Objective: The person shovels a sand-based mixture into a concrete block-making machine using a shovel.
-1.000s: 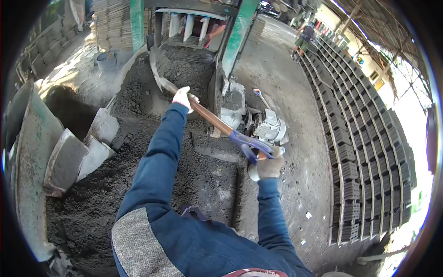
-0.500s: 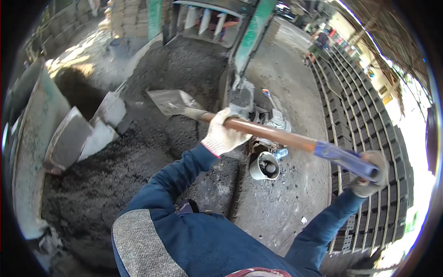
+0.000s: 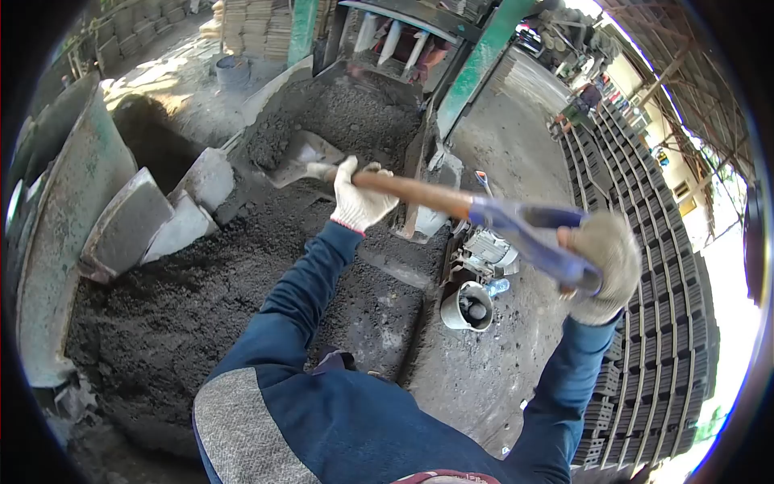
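Observation:
Both my hands, in white knitted gloves, are closed on one shovel [image 3: 431,200]. My left hand [image 3: 360,194] wraps the brown shaft just behind the metal blade. Out to the right, my right hand [image 3: 605,262] grips the blue D-shaped handle at the other end. The blade [image 3: 305,155] overlaps the dark, damp, crumbly material [image 3: 270,139] at its left side. More of this material [image 3: 201,315] spreads across the floor beneath my left arm.
Beside the trough a bucket [image 3: 468,306] with dark contents stands near a motor [image 3: 488,247] and a plastic bottle [image 3: 498,286]. Dark blocks [image 3: 645,323] fill racks on the right. A green post [image 3: 482,68] rises ahead; slabs [image 3: 129,226] lean at left. A person [image 3: 582,105] is farther back.
My hands have swung the shovel leftward and forward, bringing its blade to the dark material. The shovel has turned, so the loop of its blue handle now shows. The view has shifted slightly.

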`<state>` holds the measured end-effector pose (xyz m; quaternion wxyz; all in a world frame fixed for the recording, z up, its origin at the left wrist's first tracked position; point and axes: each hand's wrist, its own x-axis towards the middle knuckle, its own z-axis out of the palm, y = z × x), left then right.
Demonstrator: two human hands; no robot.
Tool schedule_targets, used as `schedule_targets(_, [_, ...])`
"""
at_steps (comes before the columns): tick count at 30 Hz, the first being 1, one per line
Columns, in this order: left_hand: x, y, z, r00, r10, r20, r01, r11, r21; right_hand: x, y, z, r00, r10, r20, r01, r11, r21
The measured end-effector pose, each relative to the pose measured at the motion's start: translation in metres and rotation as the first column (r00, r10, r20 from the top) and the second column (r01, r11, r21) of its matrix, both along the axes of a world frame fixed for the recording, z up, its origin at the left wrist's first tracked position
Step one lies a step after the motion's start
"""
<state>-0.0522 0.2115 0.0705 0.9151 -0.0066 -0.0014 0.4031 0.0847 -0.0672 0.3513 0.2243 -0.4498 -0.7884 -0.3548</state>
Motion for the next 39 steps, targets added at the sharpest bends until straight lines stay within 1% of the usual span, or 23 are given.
schedule_targets(1, [0.007,-0.001,-0.008,0.999,-0.002,-0.032,-0.002,0.992,-0.129,0.01,-0.014,-0.017,0.995,0.009,-0.098,-0.013,0.999,-0.038])
schedule_targets(3, [0.018,-0.009,-0.014,0.992,-0.023,-0.126,0.004,0.988,-0.153,0.041,-0.041,-0.075,0.967,-0.083,-0.239,0.101,0.993,0.064])
schedule_targets(6, [0.04,0.009,-0.035,0.975,-0.078,-0.208,0.048,0.988,-0.149,0.071,-0.066,-0.176,0.724,-0.132,-0.677,0.264,0.96,0.096])
schedule_targets(8, [0.054,0.029,-0.054,0.979,-0.078,-0.191,0.054,0.991,-0.126,0.073,-0.059,-0.22,0.668,-0.197,-0.718,0.394,0.912,0.116])
schedule_targets(9, [0.059,0.039,-0.057,0.962,-0.033,-0.273,-0.006,0.99,-0.139,0.076,-0.057,-0.249,0.48,-0.296,-0.826,0.506,0.862,-0.015])
schedule_targets(11, [0.064,0.029,-0.053,0.928,0.039,-0.37,-0.044,0.999,-0.006,0.104,-0.056,-0.296,0.286,-0.302,-0.909,0.517,0.848,-0.119])
schedule_targets(13, [0.055,-0.011,-0.029,0.958,-0.018,-0.287,0.036,0.998,0.058,0.156,-0.085,-0.338,-0.247,-0.332,-0.911,0.192,0.904,-0.381])
schedule_targets(14, [0.045,-0.037,-0.023,0.972,-0.019,-0.235,0.05,0.99,0.128,0.174,-0.103,-0.355,-0.486,-0.395,-0.779,-0.024,0.898,-0.44])
schedule_targets(15, [0.037,-0.055,-0.034,0.984,0.026,-0.174,0.015,0.973,0.229,0.181,-0.115,-0.368,-0.487,-0.472,-0.735,-0.05,0.855,-0.516])
schedule_targets(17, [0.015,-0.101,-0.042,0.989,0.023,-0.149,0.015,0.969,0.248,0.192,-0.147,-0.398,-0.489,-0.619,-0.615,-0.111,0.743,-0.659])
schedule_targets(18, [0.006,-0.115,-0.065,0.978,0.084,-0.191,-0.031,0.964,0.265,0.194,-0.156,-0.423,-0.363,-0.637,-0.68,-0.048,0.742,-0.669])
schedule_targets(19, [-0.003,-0.133,-0.093,0.96,0.147,-0.237,-0.078,0.957,0.278,0.2,-0.171,-0.446,-0.283,-0.723,-0.63,-0.14,0.681,-0.719])
schedule_targets(21, [-0.017,-0.177,-0.131,0.81,0.28,-0.516,-0.242,0.96,0.141,0.193,-0.178,-0.484,-0.134,-0.69,-0.712,-0.009,0.719,-0.695])
schedule_targets(23, [-0.039,-0.217,-0.173,0.641,0.309,-0.703,-0.399,0.916,0.039,0.174,-0.179,-0.472,-0.184,-0.795,-0.579,-0.036,0.594,-0.804])
schedule_targets(24, [-0.051,-0.235,-0.189,0.559,0.312,-0.768,-0.481,0.877,0.006,0.188,-0.194,-0.531,0.021,-0.827,-0.563,0.077,0.562,-0.823])
schedule_targets(27, [-0.088,-0.283,-0.209,0.28,0.238,-0.93,-0.701,0.712,-0.029,0.176,-0.194,-0.533,0.104,-0.835,-0.541,-0.241,0.507,-0.828])
schedule_targets(30, [-0.115,-0.309,-0.178,-0.054,0.2,-0.978,-0.775,0.609,0.167,0.168,-0.174,-0.471,0.437,-0.712,-0.55,-0.447,0.359,-0.819])
schedule_targets(31, [-0.125,-0.314,-0.17,-0.148,0.179,-0.973,-0.774,0.591,0.227,0.165,-0.168,-0.475,0.459,-0.711,-0.532,-0.456,0.325,-0.829])
schedule_targets(33, [-0.135,-0.315,-0.159,-0.171,0.217,-0.961,-0.756,0.596,0.27,0.155,-0.151,-0.482,0.504,-0.707,-0.497,-0.463,0.265,-0.846])
schedule_targets(34, [-0.137,-0.312,-0.174,-0.064,0.263,-0.963,-0.78,0.589,0.212,0.151,-0.143,-0.486,0.515,-0.7,-0.495,-0.447,0.274,-0.852])
schedule_targets(37, [-0.111,-0.297,-0.206,0.336,0.37,-0.866,-0.807,0.587,-0.062,0.14,-0.139,-0.537,0.277,-0.81,-0.517,-0.586,0.284,-0.759])
schedule_targets(38, [-0.092,-0.294,-0.23,0.364,0.392,-0.845,-0.793,0.606,-0.061,0.134,-0.148,-0.578,-0.022,-0.865,-0.501,-0.694,0.374,-0.615])
schedule_targets(39, [-0.093,-0.295,-0.291,0.388,0.326,-0.862,-0.701,0.712,-0.047,0.132,-0.161,-0.603,-0.202,-0.89,-0.409,-0.694,0.425,-0.581])
